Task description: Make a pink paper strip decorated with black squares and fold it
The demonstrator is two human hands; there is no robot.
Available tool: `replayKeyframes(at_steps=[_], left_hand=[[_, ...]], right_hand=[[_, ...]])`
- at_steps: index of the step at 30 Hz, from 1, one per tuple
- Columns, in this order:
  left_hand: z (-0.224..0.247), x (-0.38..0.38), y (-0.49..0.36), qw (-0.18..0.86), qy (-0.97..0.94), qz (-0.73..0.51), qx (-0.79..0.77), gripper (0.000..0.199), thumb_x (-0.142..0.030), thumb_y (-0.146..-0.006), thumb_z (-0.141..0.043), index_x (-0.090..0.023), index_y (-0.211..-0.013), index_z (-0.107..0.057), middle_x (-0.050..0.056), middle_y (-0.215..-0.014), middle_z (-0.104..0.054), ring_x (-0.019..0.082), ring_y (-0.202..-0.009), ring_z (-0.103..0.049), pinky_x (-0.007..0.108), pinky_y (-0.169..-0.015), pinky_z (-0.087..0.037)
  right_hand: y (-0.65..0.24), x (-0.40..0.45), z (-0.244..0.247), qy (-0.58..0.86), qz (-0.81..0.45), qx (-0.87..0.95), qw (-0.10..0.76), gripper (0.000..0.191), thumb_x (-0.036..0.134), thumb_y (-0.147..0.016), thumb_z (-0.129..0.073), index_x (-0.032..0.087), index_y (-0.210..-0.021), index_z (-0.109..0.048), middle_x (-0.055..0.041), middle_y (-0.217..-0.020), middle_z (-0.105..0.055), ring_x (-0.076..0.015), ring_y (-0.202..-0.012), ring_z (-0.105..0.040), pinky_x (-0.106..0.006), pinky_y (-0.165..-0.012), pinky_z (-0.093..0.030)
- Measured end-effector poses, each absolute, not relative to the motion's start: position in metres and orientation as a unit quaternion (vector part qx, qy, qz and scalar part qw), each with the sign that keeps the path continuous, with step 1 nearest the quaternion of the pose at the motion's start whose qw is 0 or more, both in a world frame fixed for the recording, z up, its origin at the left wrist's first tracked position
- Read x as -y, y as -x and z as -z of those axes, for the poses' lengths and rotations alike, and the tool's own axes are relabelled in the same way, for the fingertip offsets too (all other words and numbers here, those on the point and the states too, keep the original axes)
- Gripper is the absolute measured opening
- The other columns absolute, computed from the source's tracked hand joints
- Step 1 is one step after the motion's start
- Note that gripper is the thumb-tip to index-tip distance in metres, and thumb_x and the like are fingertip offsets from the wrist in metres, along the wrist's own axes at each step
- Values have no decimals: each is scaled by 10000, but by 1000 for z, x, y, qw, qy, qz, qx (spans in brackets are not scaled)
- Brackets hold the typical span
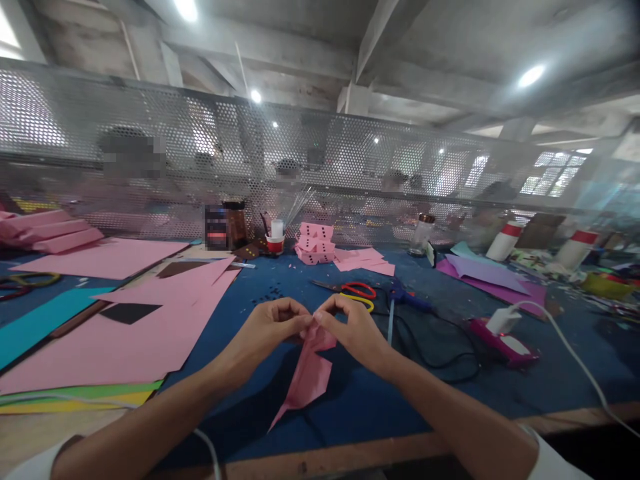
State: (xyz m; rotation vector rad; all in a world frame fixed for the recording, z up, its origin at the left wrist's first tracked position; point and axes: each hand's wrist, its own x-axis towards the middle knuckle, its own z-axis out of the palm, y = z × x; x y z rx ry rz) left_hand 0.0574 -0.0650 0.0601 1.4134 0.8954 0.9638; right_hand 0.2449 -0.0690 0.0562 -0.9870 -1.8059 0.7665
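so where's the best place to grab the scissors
Probably by the red and yellow handles, from above and the right: the scissors lie with their blades pointing left, and the right hand crowds the handles on the near side.

From the bare right hand (357,330), flat blue tabletop (367,410) opens at six o'clock; red-and-yellow-handled metal scissors (346,289) block twelve.

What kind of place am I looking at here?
Probably a paper-craft workshop: scissors and a blue glue gun lie beyond the hands on the blue work surface, large pink sheets are spread at the left, and a perforated metal partition runs along the back.
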Motion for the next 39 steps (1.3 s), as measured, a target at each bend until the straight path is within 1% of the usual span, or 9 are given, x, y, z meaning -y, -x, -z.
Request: replayKeyframes(at_steps=[4,9,14,22,28,34,37,39], left_hand=[[-61,65,-57,572,-608,-388,-390,239,-378,-763,-714,-142,-739,-684,15,-713,-641,154,-711,-587,279,-699,-509],[-61,64,-58,570,-612,-388,-388,235,-365,-758,-722,-136,-720,-682,13,-681,-650,144,-677,-591,267,-681,-497],[-58,65,-60,566,-611,-394,-388,254,-371,-741,-740,-130,-692,-673,2,-642,-637,121,-620,-568,234,-622,-460],[-56,66,-61,566,-611,-396,-386,210,-326,-742,-736,-138,-674,-672,3,-641,-656,120,-623,-577,229,-624,-458],[-56,65,-62,559,-615,-401,-385,204,-324,-749,-722,-139,-679,-670,7,-639,-660,120,-610,-573,226,-606,-449],[-61,68,-63,567,-604,-397,-394,210,-334,-712,-737,-137,-676,-673,-1,-643,-634,128,-624,-568,247,-637,-472],[-64,71,-63,577,-601,-387,-395,206,-343,-707,-738,-145,-705,-681,-6,-658,-628,138,-651,-580,267,-672,-490],[-64,71,-62,575,-604,-386,-394,210,-348,-711,-735,-147,-701,-674,-5,-661,-626,141,-656,-580,266,-669,-488]], right_hand=[[-244,71,-56,401,-305,727,466,100,212,-876,-604,167,-808,-661,8,-780,-665,-130,-755,-612,-239,-722,-466],[-244,70,-56,391,-309,731,465,85,213,-872,-610,172,-811,-654,14,-786,-657,-127,-762,-606,-235,-729,-464],[-245,68,-57,383,-318,739,454,94,236,-872,-617,169,-816,-651,10,-787,-649,-130,-765,-601,-239,-725,-462],[-245,71,-57,387,-306,742,454,110,210,-868,-613,165,-769,-631,16,-746,-633,-124,-727,-585,-231,-695,-443],[-247,66,-55,389,-319,742,443,143,255,-888,-601,165,-787,-648,8,-766,-650,-132,-744,-594,-235,-698,-448],[-246,66,-53,391,-296,743,455,140,234,-894,-591,168,-777,-631,10,-755,-643,-130,-730,-590,-236,-690,-442],[-246,67,-52,393,-284,745,459,147,253,-901,-589,171,-786,-629,7,-762,-645,-134,-731,-590,-239,-690,-441],[-246,67,-52,393,-285,747,454,155,272,-905,-588,173,-792,-631,6,-763,-646,-136,-730,-589,-240,-689,-442]])
